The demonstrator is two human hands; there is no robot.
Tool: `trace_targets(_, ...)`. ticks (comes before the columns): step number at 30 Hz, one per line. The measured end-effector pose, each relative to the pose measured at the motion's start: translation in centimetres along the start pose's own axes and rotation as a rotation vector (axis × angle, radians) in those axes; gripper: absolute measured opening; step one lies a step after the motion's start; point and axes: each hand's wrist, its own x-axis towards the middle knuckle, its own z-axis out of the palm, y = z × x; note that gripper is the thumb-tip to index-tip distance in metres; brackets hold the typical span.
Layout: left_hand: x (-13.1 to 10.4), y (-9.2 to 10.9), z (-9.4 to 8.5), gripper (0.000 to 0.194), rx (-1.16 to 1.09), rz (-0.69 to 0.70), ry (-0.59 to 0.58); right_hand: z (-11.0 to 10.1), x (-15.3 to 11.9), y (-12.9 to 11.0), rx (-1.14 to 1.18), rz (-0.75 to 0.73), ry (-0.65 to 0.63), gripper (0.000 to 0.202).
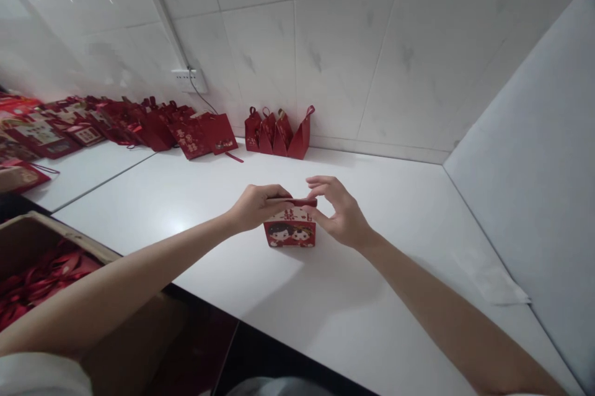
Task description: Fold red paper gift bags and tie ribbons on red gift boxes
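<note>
- Head view: the red box (pixel 292 236), landmark for these notes, is upright between your hands over the worktop (pixel 381 198); full contact at its base can't be confirmed.
- Your left hand (pixel 260 205) has its grip closed on the box's top edge, thumb in front, fingers over.
- Your right hand (pixel 341 210) is curled loosely at the box's right end, fingers spread; can't tell whether that grip pinches the edge.
- Handling, by judgement: thin card, light, fairly stiff along folds, easily creased. Take hold at the folded top edge; avoid squeezing the printed front.
- Surface: white, smooth, glossy; card would probably slide easily.
- Room: a row of red boxes (pixel 279 136) behind the box, by the tiled wall (pixel 344 49); red bags (pixel 190 132) behind and left; open carton (pixel 60 228) to its near left; pale sheet (pixel 497 281) well right, beside a white panel (pixel 534 136).
</note>
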Motion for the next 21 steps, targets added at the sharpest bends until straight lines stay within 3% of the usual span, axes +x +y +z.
trace_targets(7, -1.6, 1.2, 1.2, 0.018, 0.044, 0.100, 0.020, -1.2, 0.1, -1.6, -0.028, 0.098, -0.279, 0.007)
trace_targets(13, -1.3, 1.1, 0.9, 0.018, 0.048, 0.204, -0.021, -1.2, 0.1, -2.1, 0.070, 0.242, -0.288, 0.004)
trace_targets(15, -1.2, 1.0, 0.7, 0.020, 0.044, 0.175, -0.068, -1.0, 0.0, -1.8, 0.050, 0.194, -0.267, 0.006)
trace_targets(21, -1.1, 1.0, 0.2, 0.023, 0.022, 0.106, -0.142, -0.6, -0.5, -0.2, -0.067, -0.141, -0.305, 0.017)
